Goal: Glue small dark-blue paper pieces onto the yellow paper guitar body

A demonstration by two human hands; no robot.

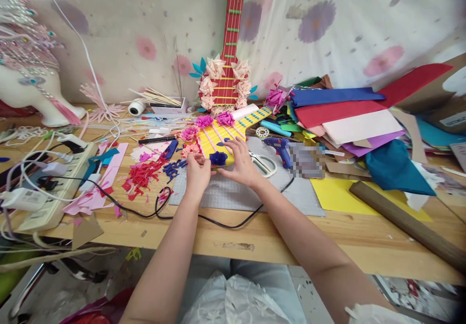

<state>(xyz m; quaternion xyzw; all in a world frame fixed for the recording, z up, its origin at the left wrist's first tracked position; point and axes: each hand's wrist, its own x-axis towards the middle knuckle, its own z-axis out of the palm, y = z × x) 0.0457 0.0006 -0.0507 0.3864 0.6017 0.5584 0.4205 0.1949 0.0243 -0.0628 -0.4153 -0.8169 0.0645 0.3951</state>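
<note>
A yellow paper guitar with pink strips, a blue-dashed neck and pink and magenta crepe-paper flowers lies on the grey cutting mat. A dark blue paper flower sits at its near edge, between my hands. My left hand is at the flower's left side, fingers curled together; what they pinch, if anything, is hidden. To the flower's right, my right hand hovers over the guitar's edge with thumb and fingers spread, holding nothing. White-handled scissors lie just beyond my right hand.
A blue glue gun rests on the mat, and a black cable crosses in front. Red paper scraps and a power strip are left. Coloured paper piles up right. A red guitar stands behind.
</note>
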